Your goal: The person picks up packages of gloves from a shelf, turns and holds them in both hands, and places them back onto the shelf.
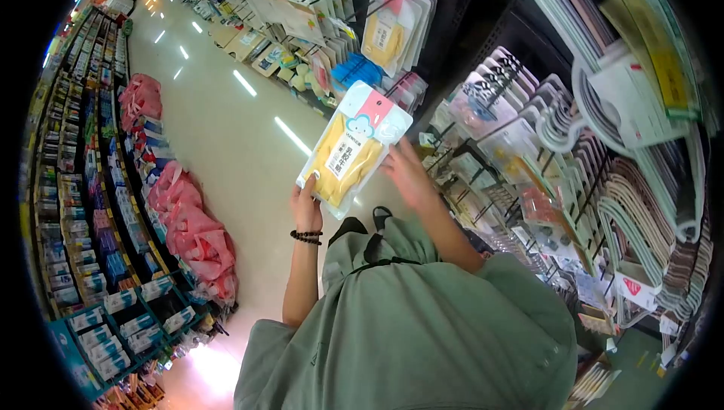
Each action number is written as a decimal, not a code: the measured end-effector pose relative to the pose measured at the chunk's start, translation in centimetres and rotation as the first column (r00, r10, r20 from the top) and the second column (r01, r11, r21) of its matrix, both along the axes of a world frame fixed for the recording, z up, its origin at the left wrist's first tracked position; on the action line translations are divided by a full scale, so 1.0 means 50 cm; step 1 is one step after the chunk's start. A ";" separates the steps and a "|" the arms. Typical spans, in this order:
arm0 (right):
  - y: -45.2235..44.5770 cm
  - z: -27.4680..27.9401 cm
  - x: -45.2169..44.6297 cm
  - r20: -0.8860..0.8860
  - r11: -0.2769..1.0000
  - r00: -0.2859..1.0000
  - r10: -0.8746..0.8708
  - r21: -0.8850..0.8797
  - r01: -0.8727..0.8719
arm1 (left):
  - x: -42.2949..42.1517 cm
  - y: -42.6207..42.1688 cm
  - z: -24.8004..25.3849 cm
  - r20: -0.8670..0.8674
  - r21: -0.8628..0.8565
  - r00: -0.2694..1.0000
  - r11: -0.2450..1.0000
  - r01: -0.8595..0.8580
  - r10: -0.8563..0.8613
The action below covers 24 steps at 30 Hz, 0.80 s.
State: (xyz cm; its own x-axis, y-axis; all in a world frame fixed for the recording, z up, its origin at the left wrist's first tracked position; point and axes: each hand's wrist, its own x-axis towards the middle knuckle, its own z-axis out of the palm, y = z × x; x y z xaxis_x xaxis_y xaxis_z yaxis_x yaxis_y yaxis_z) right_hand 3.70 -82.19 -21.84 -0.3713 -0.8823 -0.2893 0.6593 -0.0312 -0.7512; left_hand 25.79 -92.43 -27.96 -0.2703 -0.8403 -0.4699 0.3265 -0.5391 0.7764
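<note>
A flat clear packet (348, 155) with a pink and white top is held up in front of me. Folded inside it is something yellow that looks like rubber gloves, under a white label with dark characters. My left hand (305, 205) pinches the packet's lower left corner, thumb on the front; dark beads circle that wrist. At the right edge, my right hand (407, 172) has its fingers closed on the packet, partly behind it. Similar packets (388, 37) hang on a rack just beyond.
Close on my right, a rack holds many clothes hangers (573, 120) and hanging packaged goods. Left of the shiny aisle floor (249, 154) run long shelves of boxed goods (98, 206), with pink plastic coverings (197, 221) along their near side. A teal divided bin (124, 327) stands at lower left.
</note>
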 end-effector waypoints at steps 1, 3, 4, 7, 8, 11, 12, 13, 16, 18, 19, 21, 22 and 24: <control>-0.025 -0.009 -0.013 -0.041 1.000 0.999 -0.004 0.002 0.004 | -0.012 -0.027 -0.010 -0.012 0.032 0.999 0.999 0.038 -0.037; -0.074 -0.037 -0.044 -0.074 1.000 0.997 -0.003 0.031 0.005 | -0.033 -0.082 -0.054 -0.012 0.119 0.994 0.987 0.110 -0.110; -0.095 -0.045 -0.057 -0.104 0.999 0.995 -0.006 0.046 0.011 | -0.047 -0.107 -0.074 -0.040 0.158 0.990 0.977 0.140 -0.136; -0.161 -0.043 -0.081 -0.198 0.995 0.979 -0.040 0.084 0.057 | -0.103 -0.185 -0.117 -0.120 0.222 0.967 0.943 0.247 -0.225; -0.184 -0.041 -0.085 -0.224 0.994 0.973 -0.057 0.083 0.077 | -0.124 -0.211 -0.128 -0.147 0.220 0.962 0.941 0.258 -0.229; -0.248 -0.026 -0.095 -0.273 0.982 0.954 -0.123 0.104 0.156 | -0.176 -0.296 -0.190 -0.243 0.207 0.929 0.921 0.332 -0.280; -0.268 -0.026 -0.101 -0.324 0.976 0.936 -0.138 0.115 0.184 | -0.196 -0.322 -0.191 -0.269 0.204 0.919 0.915 0.347 -0.288; -0.287 -0.026 -0.107 -0.376 0.969 0.915 -0.148 0.130 0.210 | -0.217 -0.342 -0.192 -0.297 0.205 0.909 0.910 0.360 -0.293; -0.334 -0.015 -0.117 -0.428 0.944 0.885 -0.184 0.172 0.280 | -0.259 -0.400 -0.198 -0.342 0.192 0.869 0.878 0.437 -0.358; -0.353 -0.012 -0.112 -0.426 0.937 0.878 -0.220 0.156 0.311 | -0.273 -0.428 -0.201 -0.362 0.173 0.850 0.868 0.465 -0.383; -0.365 -0.011 -0.112 -0.449 0.926 0.866 -0.219 0.184 0.330 | -0.279 -0.438 -0.199 -0.389 0.161 0.834 0.862 0.480 -0.391; -0.385 0.005 -0.107 -0.472 0.916 0.843 -0.258 0.158 0.369 | -0.291 -0.463 -0.202 -0.406 0.171 0.820 0.847 0.503 -0.405; -0.392 0.014 -0.102 -0.481 0.910 0.832 -0.277 0.147 0.388 | -0.293 -0.471 -0.206 -0.412 0.178 0.813 0.839 0.514 -0.411; -0.405 0.017 -0.096 -0.501 0.868 0.797 -0.337 0.163 0.470 | -0.299 -0.489 -0.215 -0.429 0.174 0.790 0.818 0.547 -0.437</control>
State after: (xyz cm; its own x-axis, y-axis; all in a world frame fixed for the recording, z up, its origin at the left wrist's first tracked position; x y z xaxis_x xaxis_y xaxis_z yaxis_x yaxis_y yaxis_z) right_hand -1.12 -102.44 -21.00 -0.8202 -0.5344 -0.2040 0.2260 0.0249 -0.9738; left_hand 10.84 -116.90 -38.68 -0.8028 -0.3945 -0.4471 0.1761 -0.8732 0.4543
